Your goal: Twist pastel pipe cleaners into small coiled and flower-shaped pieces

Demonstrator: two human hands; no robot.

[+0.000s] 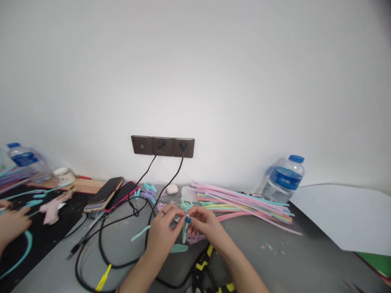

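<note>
Over the grey table, my left hand [166, 228] and my right hand [205, 221] meet with fingertips pinched together. Between them is a mint-green pipe cleaner [185, 232], bent into loops at the top with a straight end hanging down. A small blue piece [187, 219] shows at the fingertips; I cannot make out whether it is a separate part. Below the right hand lies a looped lilac pipe-cleaner piece [195, 239]. A flat mint-green piece [179, 248] rests under the left wrist. Yellow-and-black pliers [201, 266] lie beneath the right forearm.
Pastel pipe cleaners [244, 205] lie behind, beside a water bottle [284, 179] and white paper [345, 215]. Black cables [102, 244] loop on the left near two phones [105, 194]. At far left another person's hand [14, 224] works near a pink glue gun [53, 207].
</note>
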